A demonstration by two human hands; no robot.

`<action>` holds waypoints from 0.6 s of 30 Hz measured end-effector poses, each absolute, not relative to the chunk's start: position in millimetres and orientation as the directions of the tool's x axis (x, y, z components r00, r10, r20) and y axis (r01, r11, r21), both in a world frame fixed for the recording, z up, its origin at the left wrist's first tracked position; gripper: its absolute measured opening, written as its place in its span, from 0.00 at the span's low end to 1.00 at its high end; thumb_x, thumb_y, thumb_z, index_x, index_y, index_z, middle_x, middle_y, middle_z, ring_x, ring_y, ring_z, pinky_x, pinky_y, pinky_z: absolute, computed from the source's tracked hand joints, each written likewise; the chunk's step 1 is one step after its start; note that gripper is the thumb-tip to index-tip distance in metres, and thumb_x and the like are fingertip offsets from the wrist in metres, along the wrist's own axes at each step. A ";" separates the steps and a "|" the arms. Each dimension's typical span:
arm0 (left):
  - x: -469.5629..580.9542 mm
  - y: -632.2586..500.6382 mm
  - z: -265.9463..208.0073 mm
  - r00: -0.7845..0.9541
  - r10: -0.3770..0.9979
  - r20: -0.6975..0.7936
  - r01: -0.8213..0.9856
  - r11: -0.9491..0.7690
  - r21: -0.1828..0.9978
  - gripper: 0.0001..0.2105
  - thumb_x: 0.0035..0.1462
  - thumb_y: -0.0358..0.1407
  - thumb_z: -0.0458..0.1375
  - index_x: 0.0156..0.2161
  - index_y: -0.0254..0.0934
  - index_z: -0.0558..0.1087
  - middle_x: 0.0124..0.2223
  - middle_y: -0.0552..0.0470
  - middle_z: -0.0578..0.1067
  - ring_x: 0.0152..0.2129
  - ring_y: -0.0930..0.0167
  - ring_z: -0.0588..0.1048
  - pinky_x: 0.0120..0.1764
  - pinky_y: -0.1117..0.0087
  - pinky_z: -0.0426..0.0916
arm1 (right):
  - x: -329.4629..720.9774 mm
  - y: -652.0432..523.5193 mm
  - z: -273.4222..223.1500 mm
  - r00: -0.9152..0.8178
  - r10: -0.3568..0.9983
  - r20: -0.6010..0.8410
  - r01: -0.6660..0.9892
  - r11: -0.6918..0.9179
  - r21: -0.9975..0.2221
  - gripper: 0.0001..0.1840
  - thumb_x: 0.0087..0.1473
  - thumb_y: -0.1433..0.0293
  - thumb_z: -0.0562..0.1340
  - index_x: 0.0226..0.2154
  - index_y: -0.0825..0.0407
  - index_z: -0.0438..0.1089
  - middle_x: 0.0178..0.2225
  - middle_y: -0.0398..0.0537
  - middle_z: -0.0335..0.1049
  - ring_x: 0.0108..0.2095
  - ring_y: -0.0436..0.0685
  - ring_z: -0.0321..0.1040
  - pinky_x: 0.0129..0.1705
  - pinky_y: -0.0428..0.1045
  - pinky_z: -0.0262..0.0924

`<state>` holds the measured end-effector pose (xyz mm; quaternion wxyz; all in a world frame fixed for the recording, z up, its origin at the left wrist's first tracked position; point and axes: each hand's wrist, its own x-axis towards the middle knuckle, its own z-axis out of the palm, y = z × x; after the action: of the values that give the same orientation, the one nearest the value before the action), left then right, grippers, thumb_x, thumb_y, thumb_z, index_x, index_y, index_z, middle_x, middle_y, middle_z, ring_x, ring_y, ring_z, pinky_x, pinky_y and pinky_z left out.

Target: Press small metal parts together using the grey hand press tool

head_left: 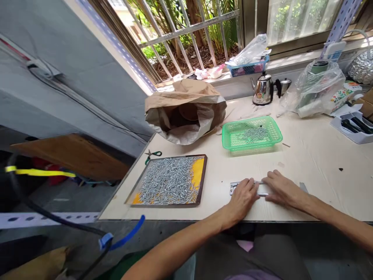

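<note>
A flat, silvery metal bar (pixel 263 189) lies lengthwise near the front edge of the table. A cut-out end sticks out to the left of my left hand (pixel 245 195), whose fingers are closed over the bar. My right hand (pixel 281 189) grips it further right, fingers bent and pressed together on it. A grey pointed piece (pixel 303 187) shows beyond the right hand; I cannot tell if it belongs to the bar. To the left, a shallow tray (pixel 203 177) lined in yellow holds many small silvery screws (pixel 169 181). Behind my hands, a green plastic basket (pixel 229 144) contains fewer such pieces.
An open brown paper bag (pixel 186 111) stands behind the tray, with green-handled scissors (pixel 153 154) at its left. Along the back are a steel kettle (pixel 262 89) and a plastic bag (pixel 314 89) around a green container. A white box with black tools (pixel 357 125) is far right.
</note>
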<state>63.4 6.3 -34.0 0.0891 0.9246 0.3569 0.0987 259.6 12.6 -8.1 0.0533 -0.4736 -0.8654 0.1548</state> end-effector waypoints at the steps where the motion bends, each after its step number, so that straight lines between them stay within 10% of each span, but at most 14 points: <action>1: 63.2 0.0 -37.9 0.722 0.665 0.190 0.631 -0.746 0.211 0.08 0.62 0.32 0.49 0.44 0.33 0.67 0.48 0.43 0.70 0.48 0.63 0.68 0.48 0.61 0.67 | 263.0 16.2 -10.1 -0.557 0.829 -0.050 0.800 0.520 -0.299 0.24 0.41 0.63 0.69 0.41 0.55 0.68 0.38 0.54 0.67 0.40 0.62 0.62 0.39 0.54 0.60; 12: 82.3 -22.5 -45.9 0.741 0.603 0.296 0.564 -0.797 0.213 0.12 0.62 0.25 0.44 0.39 0.32 0.69 0.42 0.43 0.74 0.43 0.66 0.72 0.49 0.63 0.68 | 245.2 55.2 3.9 -0.501 0.863 0.069 0.861 0.505 -0.064 0.09 0.57 0.72 0.55 0.28 0.51 0.69 0.29 0.48 0.67 0.32 0.56 0.61 0.33 0.50 0.53; 18: 77.5 -55.1 -43.3 0.808 0.432 0.400 0.402 -0.901 0.162 0.09 0.62 0.28 0.47 0.40 0.32 0.71 0.35 0.46 0.75 0.34 0.70 0.74 0.39 0.71 0.70 | 169.7 39.8 7.2 -0.825 0.559 0.082 0.544 0.825 -0.152 0.08 0.56 0.71 0.56 0.31 0.48 0.71 0.33 0.49 0.66 0.35 0.55 0.58 0.28 0.48 0.52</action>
<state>77.5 -55.1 -43.3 0.0349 0.9502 0.2194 0.2185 169.7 39.8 7.2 0.0615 -0.2894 -0.9533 0.0612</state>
